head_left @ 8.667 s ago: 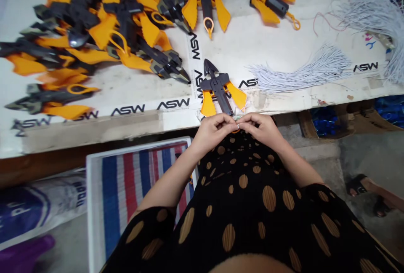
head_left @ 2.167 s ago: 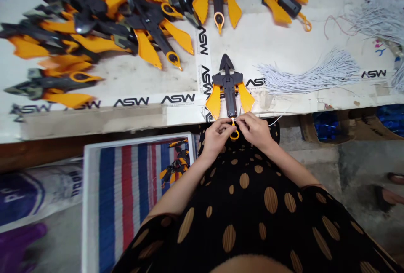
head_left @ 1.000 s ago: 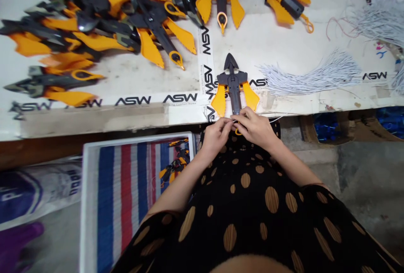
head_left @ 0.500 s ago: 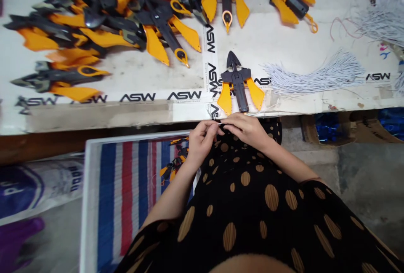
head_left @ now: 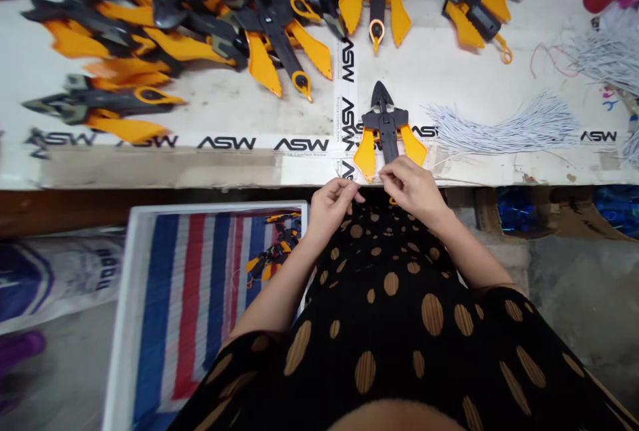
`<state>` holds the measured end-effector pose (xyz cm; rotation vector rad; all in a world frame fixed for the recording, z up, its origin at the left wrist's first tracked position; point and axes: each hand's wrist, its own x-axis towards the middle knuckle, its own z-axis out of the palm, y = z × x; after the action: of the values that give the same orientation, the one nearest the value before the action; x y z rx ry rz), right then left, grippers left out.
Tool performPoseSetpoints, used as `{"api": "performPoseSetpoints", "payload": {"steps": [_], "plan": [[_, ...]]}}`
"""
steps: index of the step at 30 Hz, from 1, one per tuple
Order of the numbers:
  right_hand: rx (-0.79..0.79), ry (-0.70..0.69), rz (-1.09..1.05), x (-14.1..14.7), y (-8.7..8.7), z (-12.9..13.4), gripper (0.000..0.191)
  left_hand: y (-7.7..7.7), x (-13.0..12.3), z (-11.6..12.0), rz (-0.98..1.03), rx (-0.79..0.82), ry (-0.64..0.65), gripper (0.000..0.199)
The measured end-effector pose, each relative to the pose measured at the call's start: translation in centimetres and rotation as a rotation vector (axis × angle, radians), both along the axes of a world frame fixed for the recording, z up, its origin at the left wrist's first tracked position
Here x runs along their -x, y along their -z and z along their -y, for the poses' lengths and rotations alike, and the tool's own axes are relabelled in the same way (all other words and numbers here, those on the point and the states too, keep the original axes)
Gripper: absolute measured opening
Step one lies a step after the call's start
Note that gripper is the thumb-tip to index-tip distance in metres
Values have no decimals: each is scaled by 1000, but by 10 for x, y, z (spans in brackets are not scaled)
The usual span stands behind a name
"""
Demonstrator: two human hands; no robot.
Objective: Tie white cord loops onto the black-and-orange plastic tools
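Your right hand [head_left: 410,188] has its grip closed at the lower end of a black-and-orange plastic toy blade [head_left: 387,126], fingertips together over the stem, with an orange ring [head_left: 393,202] just showing beneath; what exactly they pinch is hidden. Your left hand [head_left: 329,208] sits just beside it, off the edge of the surface, fingers curled and tips together on nothing you can make out here. The toy lies flat at the front edge of the white surface [head_left: 424,65], its lower end near your lap. It looks light and stiff: the dark central spine seems the firmest place to take hold, while the serrated orange fins and thin ring look likelier to flex. Nearby lie a heap of like toys [head_left: 184,38], a white cord tassel [head_left: 504,128] and, below, a striped tray [head_left: 214,206].
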<state>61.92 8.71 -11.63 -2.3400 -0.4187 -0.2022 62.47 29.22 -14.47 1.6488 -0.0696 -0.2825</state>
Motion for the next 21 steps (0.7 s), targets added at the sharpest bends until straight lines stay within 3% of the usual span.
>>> {"api": "performPoseSetpoints", "payload": {"steps": [4,7,14,21], "plan": [[309,16,-71,-9,-8,0,22,14,-7,4,19,-36,-61,42],[423,-16,-134,-12,-12,-5,25,21,-10,8,10,-38,-48,47],[507,-39,-178,-14,-13,-14,29,24,-11,10,45,-86,-19,43],[437,-44,-128,-9,-8,-15,30,17,-11,14,224,-423,-2,25]]}}
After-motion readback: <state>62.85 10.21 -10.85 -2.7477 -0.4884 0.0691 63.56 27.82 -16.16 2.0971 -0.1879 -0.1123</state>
